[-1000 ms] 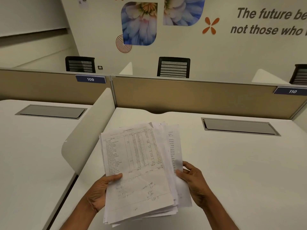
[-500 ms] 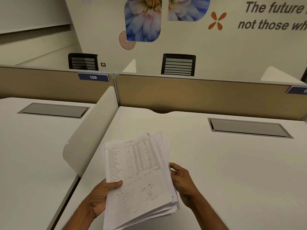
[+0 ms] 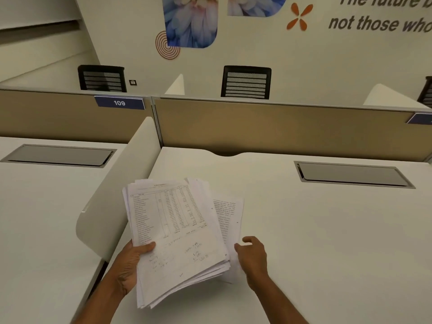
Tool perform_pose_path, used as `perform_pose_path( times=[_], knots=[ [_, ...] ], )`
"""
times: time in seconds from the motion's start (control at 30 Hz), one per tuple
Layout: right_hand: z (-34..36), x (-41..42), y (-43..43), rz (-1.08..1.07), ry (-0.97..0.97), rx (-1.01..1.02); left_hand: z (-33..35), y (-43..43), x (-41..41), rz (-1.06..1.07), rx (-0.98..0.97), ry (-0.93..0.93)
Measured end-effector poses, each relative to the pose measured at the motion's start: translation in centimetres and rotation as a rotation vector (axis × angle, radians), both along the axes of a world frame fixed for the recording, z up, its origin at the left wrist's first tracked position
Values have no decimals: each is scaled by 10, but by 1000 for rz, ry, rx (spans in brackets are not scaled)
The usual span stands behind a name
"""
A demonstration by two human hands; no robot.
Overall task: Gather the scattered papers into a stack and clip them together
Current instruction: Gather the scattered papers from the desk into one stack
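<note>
I count two hands: left hand [image 3: 127,265] at 7 o'clock, right hand [image 3: 253,258] at 5. One stack of papers [image 3: 177,230] at 6 o'clock, sheets too many for me to number. Two desks: left desk [image 3: 42,218], right desk [image 3: 327,242]. Two grey hatches: left hatch [image 3: 60,155] at 9, right hatch [image 3: 353,175] at 3. Three chairs: left chair [image 3: 101,78] at 11, middle chair [image 3: 246,82] at 12, right chair [image 3: 426,91] at 2, cut by the frame.

Above a white desk [image 3: 327,230], an uneven stack of papers [image 3: 177,232] is gripped at its lower left edge by the left hand [image 3: 131,263], while a sheet [image 3: 230,213] jutting out rightward is touched by the curled right hand [image 3: 253,256].
</note>
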State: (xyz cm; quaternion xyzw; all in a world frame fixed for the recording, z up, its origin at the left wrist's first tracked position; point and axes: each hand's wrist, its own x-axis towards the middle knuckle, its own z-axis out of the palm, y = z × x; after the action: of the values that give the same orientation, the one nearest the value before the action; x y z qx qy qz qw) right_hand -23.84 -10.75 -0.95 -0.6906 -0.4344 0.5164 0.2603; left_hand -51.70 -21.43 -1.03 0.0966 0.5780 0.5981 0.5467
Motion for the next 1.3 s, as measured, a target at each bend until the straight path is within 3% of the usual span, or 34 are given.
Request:
perform_pose_path(
  times=[0.23,0.37,0.93,1.17,1.3],
  knots=[
    [-23,-37,3,296,-549,37,3,19,-18,26,57,-44],
    [-32,-54,0,400,-674,12,6,30,-20,40,77,-61],
    [-47,-58,-3,204,-434,48,11,47,-22,30,81,-152],
    [-52,-55,1,165,-467,-10,10,46,-23,31,66,-148],
    [-54,-41,3,114,-333,57,12,45,-22,-5,66,-135]
  ],
)
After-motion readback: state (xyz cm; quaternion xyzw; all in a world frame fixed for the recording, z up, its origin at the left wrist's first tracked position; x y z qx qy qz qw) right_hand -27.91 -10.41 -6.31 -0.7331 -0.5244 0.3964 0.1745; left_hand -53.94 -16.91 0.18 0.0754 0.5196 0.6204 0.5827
